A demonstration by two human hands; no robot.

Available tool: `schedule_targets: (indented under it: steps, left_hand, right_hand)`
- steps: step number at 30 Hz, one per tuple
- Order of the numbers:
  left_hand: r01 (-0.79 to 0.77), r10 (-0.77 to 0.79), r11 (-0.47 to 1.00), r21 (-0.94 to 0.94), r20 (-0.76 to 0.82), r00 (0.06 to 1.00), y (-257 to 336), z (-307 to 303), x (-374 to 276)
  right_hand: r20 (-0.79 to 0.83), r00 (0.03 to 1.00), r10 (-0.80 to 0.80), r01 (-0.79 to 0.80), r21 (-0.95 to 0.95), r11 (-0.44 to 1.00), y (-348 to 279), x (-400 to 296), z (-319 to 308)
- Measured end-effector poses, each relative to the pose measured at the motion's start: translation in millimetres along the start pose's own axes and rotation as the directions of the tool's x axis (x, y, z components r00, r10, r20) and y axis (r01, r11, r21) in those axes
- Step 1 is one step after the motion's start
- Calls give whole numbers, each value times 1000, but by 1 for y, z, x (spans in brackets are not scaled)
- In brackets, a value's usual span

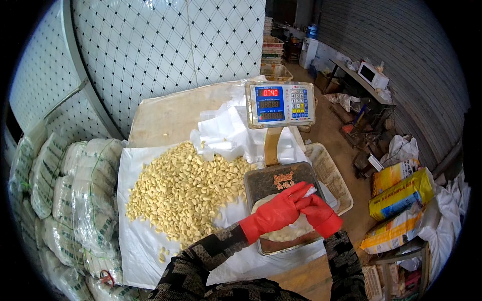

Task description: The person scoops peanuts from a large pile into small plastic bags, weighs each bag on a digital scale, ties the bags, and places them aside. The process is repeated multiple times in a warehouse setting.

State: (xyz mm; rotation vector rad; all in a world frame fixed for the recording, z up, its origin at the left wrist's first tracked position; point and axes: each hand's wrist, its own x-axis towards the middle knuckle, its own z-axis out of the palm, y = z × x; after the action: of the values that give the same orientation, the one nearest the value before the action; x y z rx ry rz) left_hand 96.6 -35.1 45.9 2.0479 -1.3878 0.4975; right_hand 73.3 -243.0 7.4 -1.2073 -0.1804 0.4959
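Note:
My left hand [276, 211] and my right hand [320, 215], both in red rubber gloves, meet over the pan of an electronic scale [263, 187]. Between their fingers is the gathered top of a clear plastic bag [310, 192]. The bag's pale, filled lower part [280, 234] rests on the pan, partly hidden by my hands. The scale's display [270, 93] is lit in red. Left of the scale, a heap of pale yellow peeled cloves or kernels [184, 188] lies on white sheeting [137, 256]. Empty plastic bags [233, 128] lie behind the heap.
Packed plastic sacks [94, 188] are stacked at the left, with red-handled scissors [107, 277] on them. A plastic basket [331, 173] stands right of the scale. Yellow printed sacks [401, 195] lie farther right. A tiled partition [169, 41] rises behind the table.

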Motion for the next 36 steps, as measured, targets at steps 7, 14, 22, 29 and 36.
schedule_targets:
  steps: [7,14,22,29,36]
  left_hand:
    - [323,-535,731,-601,-210,819,25,33,-29]
    - [610,-690,615,-499,32,723,37,36,-75]
    - [248,-676,-409,-878,474,564,41,47,-105]
    - [471,-618,-265,-841,523,587,54,8,-112]
    - [442,-441,891,-102,28,897,16,-14,-84]
  right_hand:
    - [-438,823,-362,57,-571,819,19,2,31]
    - [-216,712,-668,-430,-886,-172,49,44,14]
    - [-253,768,-589,-590,-636,-497,53,47,-51]
    - [-236,813,-532,-500,-753,-429,45,43,-65]
    - [-589,618,-520,192,-528,827,18,17,-11]
